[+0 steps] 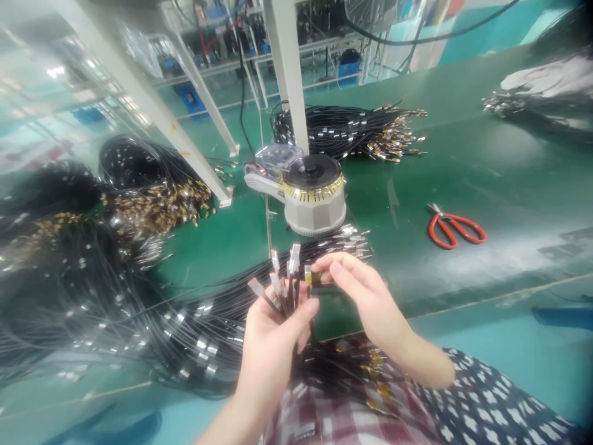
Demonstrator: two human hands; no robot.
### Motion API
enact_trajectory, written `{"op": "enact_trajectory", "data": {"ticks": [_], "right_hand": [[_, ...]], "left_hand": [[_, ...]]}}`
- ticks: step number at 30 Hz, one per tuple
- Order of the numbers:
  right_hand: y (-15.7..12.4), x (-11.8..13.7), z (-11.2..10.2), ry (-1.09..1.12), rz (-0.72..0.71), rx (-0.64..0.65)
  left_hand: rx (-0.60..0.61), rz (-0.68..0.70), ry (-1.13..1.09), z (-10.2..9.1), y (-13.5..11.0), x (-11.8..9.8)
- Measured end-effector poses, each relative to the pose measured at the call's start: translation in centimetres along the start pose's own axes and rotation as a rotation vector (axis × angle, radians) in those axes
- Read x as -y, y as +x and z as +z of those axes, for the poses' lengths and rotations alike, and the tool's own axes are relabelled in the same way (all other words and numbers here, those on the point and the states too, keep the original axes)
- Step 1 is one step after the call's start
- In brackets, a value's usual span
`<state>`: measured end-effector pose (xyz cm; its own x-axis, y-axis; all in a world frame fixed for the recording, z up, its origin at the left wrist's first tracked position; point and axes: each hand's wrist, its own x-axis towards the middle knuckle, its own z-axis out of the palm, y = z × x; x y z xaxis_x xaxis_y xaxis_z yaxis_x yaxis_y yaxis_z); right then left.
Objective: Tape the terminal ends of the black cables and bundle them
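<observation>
My left hand (278, 334) is closed around a small bunch of black cables (290, 296), whose silvery metal connectors (294, 256) fan upward above the thumb. One connector (308, 272) stands a little apart at the right, with a yellow strip around its lower part. At that spot the fingertips of my right hand (361, 290) pinch what looks like a piece of yellow tape (317, 279) reaching from the connector. Just beyond my hands is a round tape dispenser (315, 213), with short yellow strips ringed below its black top.
Many black cables (199, 321) spread over the green table (370, 204) at left; more lie on my lap (343, 364). Bundles (343, 130) (152, 185) lie behind. Red-handled cutters (451, 228) rest at right. White posts (291, 74) rise from the table.
</observation>
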<state>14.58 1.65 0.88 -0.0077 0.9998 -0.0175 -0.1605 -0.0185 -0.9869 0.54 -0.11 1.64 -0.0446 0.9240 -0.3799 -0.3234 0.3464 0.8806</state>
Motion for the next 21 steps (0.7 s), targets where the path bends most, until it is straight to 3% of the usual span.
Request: {"op": "enact_trajectory", "data": {"ticks": [11, 21], "right_hand": [[0.18, -0.17, 0.24, 0.007, 0.023, 0.002], [0.54, 0.58, 0.38, 0.235, 0.076, 0.184]], "left_hand": [[0.031, 0.038, 0.019, -0.19, 0.04, -0.28], [0.178, 0.002, 0.058, -0.45, 0.51, -0.93]]}}
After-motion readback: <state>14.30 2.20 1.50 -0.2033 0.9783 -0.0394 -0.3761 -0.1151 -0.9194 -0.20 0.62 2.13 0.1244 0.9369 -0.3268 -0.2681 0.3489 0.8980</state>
